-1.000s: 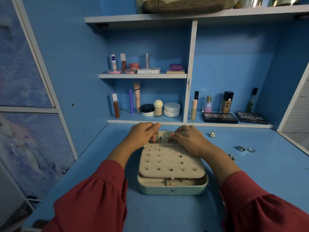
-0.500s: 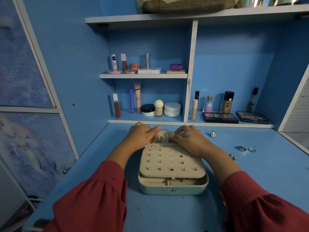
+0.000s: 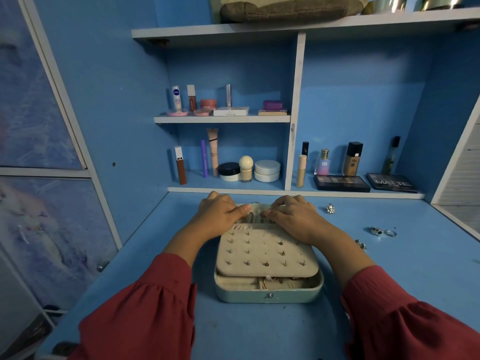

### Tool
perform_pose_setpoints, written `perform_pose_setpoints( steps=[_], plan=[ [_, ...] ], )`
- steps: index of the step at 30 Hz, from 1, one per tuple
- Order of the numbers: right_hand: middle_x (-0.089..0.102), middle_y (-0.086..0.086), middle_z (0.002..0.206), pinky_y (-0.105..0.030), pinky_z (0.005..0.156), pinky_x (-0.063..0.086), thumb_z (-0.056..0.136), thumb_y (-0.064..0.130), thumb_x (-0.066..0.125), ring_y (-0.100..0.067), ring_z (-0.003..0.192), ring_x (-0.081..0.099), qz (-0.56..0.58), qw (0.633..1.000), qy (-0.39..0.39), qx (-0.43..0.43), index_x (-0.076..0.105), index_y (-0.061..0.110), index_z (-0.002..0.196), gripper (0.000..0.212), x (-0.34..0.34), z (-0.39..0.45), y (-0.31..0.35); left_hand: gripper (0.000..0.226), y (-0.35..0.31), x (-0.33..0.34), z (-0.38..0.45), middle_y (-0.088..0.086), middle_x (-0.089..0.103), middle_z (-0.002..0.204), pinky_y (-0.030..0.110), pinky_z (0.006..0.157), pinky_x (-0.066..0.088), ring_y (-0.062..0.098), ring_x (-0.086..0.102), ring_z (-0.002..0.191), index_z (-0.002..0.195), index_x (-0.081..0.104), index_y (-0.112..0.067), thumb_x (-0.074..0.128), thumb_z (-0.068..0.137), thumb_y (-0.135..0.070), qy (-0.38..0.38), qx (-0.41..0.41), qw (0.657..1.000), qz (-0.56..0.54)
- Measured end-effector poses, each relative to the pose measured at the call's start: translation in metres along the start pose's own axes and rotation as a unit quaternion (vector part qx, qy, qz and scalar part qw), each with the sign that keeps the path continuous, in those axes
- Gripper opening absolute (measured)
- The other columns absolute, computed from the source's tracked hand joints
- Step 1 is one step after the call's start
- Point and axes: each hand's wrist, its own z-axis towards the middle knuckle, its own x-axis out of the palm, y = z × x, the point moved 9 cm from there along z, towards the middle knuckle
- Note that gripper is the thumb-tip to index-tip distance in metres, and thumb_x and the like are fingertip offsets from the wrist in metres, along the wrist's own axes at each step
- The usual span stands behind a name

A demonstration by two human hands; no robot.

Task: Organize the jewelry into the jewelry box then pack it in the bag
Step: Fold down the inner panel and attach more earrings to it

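A pale green jewelry box [image 3: 270, 294] lies open on the blue desk. A cream earring panel [image 3: 265, 253] studded with several earrings lies over its near half. Both hands rest at the far end, on the cream ring rolls [image 3: 255, 218]. My left hand [image 3: 220, 214] presses its straight fingers and thumb onto the rolls. The fingers of my right hand [image 3: 293, 216] are bent, with their tips down in the rolls, and whether they pinch a ring is hidden. Loose silver pieces lie on the desk to the right: one jewel [image 3: 330, 209], two rings [image 3: 376, 230] and another piece [image 3: 361, 245].
A brown-grey bag [image 3: 285, 9] lies on the top shelf. Cosmetics bottles, jars and two dark palettes [image 3: 341, 183] fill the lower shelves just behind the box. A closed cabinet door stands at the left, and red sleeves cover both forearms.
Both hands stay at the ring rolls. The left fingers have slid slightly toward the middle. The box and the loose rings have not moved.
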Motion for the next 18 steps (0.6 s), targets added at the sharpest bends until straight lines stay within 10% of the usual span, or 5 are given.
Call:
perform_pose_setpoints(
  steps=[18],
  plan=[
    [0.045,0.009,0.131,-0.030,0.093,0.019,0.101,0.043,0.029,-0.014,0.119,0.031,0.036,0.999,-0.025,0.009,0.066,0.035,0.114,0.040,-0.0051,-0.0003,-0.0002,0.046,-0.0017,0.0058,0.0020,-0.014,0.053,0.096,0.043,0.108,0.028,0.015,0.037,0.116,0.094,0.075,-0.027,0.039,0.094,-0.056,0.010,-0.009,0.994,-0.104]
  ],
)
